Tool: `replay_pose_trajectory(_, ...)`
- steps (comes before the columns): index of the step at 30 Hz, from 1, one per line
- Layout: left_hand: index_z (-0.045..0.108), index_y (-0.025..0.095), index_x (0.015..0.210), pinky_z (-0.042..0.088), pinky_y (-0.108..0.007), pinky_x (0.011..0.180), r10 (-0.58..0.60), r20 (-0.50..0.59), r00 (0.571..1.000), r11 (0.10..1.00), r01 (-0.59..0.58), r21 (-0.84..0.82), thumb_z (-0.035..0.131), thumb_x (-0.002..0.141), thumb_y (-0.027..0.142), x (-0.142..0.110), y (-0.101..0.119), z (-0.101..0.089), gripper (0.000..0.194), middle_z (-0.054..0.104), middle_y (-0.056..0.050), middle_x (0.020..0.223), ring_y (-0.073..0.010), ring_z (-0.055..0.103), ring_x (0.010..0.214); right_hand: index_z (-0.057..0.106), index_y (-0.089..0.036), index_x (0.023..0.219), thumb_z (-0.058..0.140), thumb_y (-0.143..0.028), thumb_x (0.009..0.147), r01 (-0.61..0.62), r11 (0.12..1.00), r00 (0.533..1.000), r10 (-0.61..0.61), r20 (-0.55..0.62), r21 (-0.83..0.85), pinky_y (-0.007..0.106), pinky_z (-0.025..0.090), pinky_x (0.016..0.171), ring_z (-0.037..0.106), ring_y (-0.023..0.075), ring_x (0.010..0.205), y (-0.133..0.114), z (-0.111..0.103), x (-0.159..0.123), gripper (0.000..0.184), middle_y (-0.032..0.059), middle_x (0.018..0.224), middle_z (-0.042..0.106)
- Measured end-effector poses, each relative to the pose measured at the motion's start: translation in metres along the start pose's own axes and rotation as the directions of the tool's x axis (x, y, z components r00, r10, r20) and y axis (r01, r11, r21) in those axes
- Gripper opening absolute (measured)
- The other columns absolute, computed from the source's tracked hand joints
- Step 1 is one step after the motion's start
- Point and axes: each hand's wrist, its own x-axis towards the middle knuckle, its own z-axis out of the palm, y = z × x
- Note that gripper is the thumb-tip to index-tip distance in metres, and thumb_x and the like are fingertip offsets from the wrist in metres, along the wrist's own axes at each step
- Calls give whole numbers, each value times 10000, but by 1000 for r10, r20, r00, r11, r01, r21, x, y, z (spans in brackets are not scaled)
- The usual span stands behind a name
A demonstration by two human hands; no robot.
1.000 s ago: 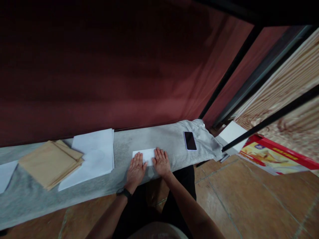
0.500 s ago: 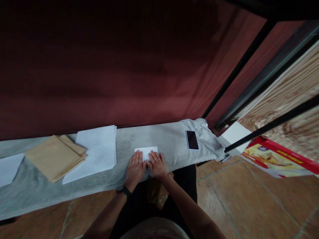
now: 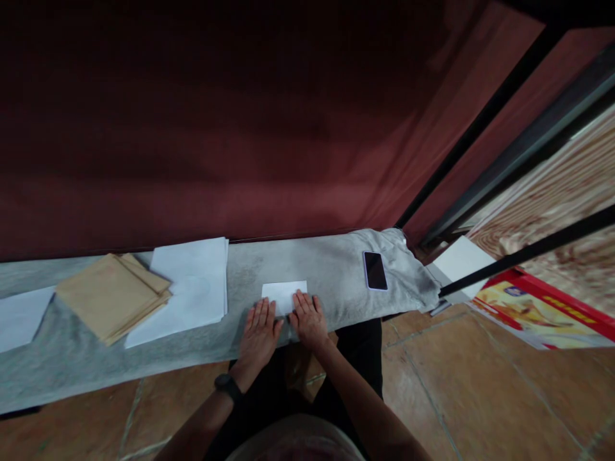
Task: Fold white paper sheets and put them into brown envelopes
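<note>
Both hands (image 3: 259, 337) (image 3: 310, 324) on ppr's (image 3: 281, 295) near edge, phone (image 3: 375, 271) apart.

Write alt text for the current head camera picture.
A person's left hand and right hand lie palm down at the near corners of a small white paper on a grey cloth. A phone lies to the right; to the left, stacked brown paper overlaps larger white sheets.

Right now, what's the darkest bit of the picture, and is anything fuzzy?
In the head view, the red surface goes nearly black towards the top; low in the head view, the small white paper by the right hand looks bright; at the head view's right, lettering on the red box is too fuzzy to read.
</note>
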Motion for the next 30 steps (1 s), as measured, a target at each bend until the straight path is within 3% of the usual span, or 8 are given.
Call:
replay_pose_trajectory(6, 443, 134, 1520, 320, -455, 1234, 138, 122, 983, 986, -125, -110, 269, 1033, 329, 40, 12, 4, 553, 436, -125, 1597, -236, 363, 1503, 405, -161, 1554, 458, -342, 1049, -11, 1000, 999, 11, 48, 7, 487, 192, 1250, 385, 246, 1474, 0, -1, 1, 539, 97, 1617, 394)
replay_pose_trajectory(12, 410, 155, 1541, 266, -454, 1255, 178, 98, 979, 974, -162, -156, 275, 1032, 320, 65, 10, 11, 552, 426, -91, 1610, -222, 287, 1537, 462, -132, 1517, 457, -346, 1046, 1, 1000, 1000, -1, -6, -31, 499, 207, 1246, 422, 258, 1449, -1, 6, -1, 518, 130, 1557, 484)
replay_pose_trajectory(17, 397, 157, 1546, 241, -459, 1256, 170, 93, 981, 981, -159, -109, 267, 1033, 340, 77, 13, 11, 560, 402, -92, 1624, -225, 269, 1544, 512, -116, 1477, 476, -392, 1040, -21, 993, 1000, 18, -25, -116, 508, 281, 1212, 422, 293, 1446, -3, 5, 0, 518, 172, 1560, 468)
replay_pose_trajectory(23, 369, 91, 1552, 251, -476, 1248, 72, 61, 996, 995, -68, -70, 283, 1023, 379, 63, 8, 11, 608, 370, -158, 1628, -258, 280, 1540, 481, -134, 1511, 448, -407, 1053, -33, 996, 999, 32, -7, -86, 497, 277, 1211, 425, 304, 1445, -3, 3, -1, 534, 173, 1573, 449)
replay_pose_trajectory(30, 406, 112, 1539, 259, -506, 1236, -7, 39, 999, 999, 8, -31, 323, 1009, 385, 32, -1, 4, 603, 380, -174, 1621, -295, 306, 1528, 515, -206, 1492, 372, -397, 1086, -114, 993, 993, 114, 38, -19, 462, 254, 1218, 421, 259, 1452, 3, 0, 17, 471, 78, 1588, 449)
